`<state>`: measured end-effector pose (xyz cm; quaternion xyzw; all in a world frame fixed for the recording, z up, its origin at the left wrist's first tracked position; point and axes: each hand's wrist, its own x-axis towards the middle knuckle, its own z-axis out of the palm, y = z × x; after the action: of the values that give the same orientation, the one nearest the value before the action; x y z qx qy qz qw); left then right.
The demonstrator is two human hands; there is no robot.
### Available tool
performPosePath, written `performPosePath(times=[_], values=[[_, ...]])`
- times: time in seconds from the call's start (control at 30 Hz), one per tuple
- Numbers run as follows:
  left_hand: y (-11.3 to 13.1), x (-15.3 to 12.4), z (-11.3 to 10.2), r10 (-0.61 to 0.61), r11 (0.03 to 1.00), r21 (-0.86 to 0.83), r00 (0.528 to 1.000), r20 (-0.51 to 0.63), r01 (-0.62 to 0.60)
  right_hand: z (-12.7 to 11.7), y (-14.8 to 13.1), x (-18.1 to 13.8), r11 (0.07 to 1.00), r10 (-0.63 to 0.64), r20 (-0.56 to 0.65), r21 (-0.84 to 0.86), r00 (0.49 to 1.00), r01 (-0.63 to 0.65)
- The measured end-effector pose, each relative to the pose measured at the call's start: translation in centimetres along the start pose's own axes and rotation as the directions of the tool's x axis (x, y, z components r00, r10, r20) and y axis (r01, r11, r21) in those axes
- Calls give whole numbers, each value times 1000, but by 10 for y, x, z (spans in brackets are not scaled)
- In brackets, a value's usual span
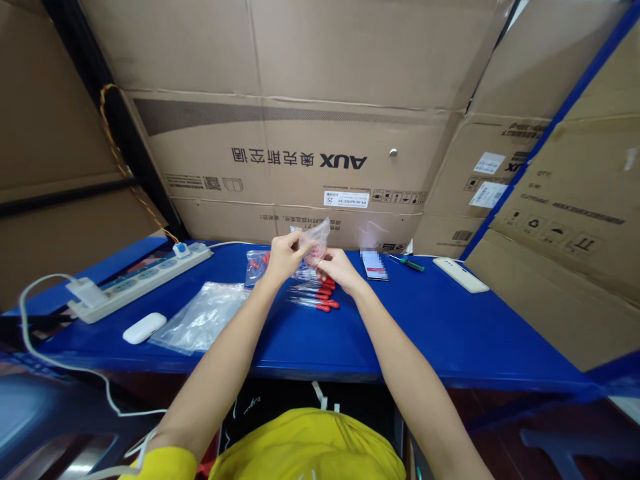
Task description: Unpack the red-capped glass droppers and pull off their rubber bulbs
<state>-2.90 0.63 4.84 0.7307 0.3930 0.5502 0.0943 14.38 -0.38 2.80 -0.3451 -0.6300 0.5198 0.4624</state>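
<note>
Both my hands are raised over the blue shelf [430, 327], pinching a small clear plastic bag [318, 237] between them. My left hand [285, 255] grips the bag's left edge with closed fingers. My right hand [338, 267] is closed on the bag's lower right part. Just below the hands, several small red-handled tools in clear sleeves [316, 297] lie in a row on the shelf. Another small clear bag with red parts [256, 265] lies to the left of my hands.
A stack of clear plastic bags [200, 319], a white earbud case [144, 327] and a power strip [140, 280] lie at the left. A phone [374, 265], a green screwdriver [412, 264] and a white flat device [461, 274] lie at the right. Cardboard boxes [300, 160] wall in the back.
</note>
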Motion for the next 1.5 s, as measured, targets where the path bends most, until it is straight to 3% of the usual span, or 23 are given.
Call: performPosePath(times=[0.07,0.17,0.27,0.37,0.5,0.7,0.83,1.0,1.13,1.23,1.33,1.4,1.5], values=[[-1,2,2,-74,983,-162,994,82,86,0,2,2,999,-13,-45,33,999,15],[-5,4,7,-200,845,-455,955,220,282,0,3,6,976,-18,-140,210,990,48],[-11,4,12,-262,780,-491,915,307,388,-2,3,8,928,4,-164,369,986,57],[-14,0,17,-235,828,-422,911,338,370,-2,3,9,904,28,-182,424,983,52],[-15,-4,24,-248,851,-396,929,275,345,-1,4,10,901,59,-229,431,972,47],[-16,-5,29,-198,867,-378,921,336,325,-3,7,12,897,78,-241,441,967,37],[-20,-4,26,-151,945,-248,958,244,212,-1,8,12,892,79,-232,450,970,35],[-22,-4,24,-80,995,-43,988,133,86,-1,9,13,952,52,-179,305,982,6],[-18,-6,25,-98,990,-82,984,149,111,-6,10,14,990,-35,-219,125,975,64],[-12,-8,25,-128,973,-163,971,204,162,-11,9,12,981,-138,-316,-172,939,86],[-8,-10,23,-118,987,-84,972,203,138,-14,8,9,911,-247,-337,-399,909,99],[-6,-11,21,-77,995,68,987,144,68,-14,9,8,906,-260,-302,-405,917,124],[-6,-12,17,-14,962,273,996,87,-10,-13,11,9,944,-163,-230,-318,960,84]])
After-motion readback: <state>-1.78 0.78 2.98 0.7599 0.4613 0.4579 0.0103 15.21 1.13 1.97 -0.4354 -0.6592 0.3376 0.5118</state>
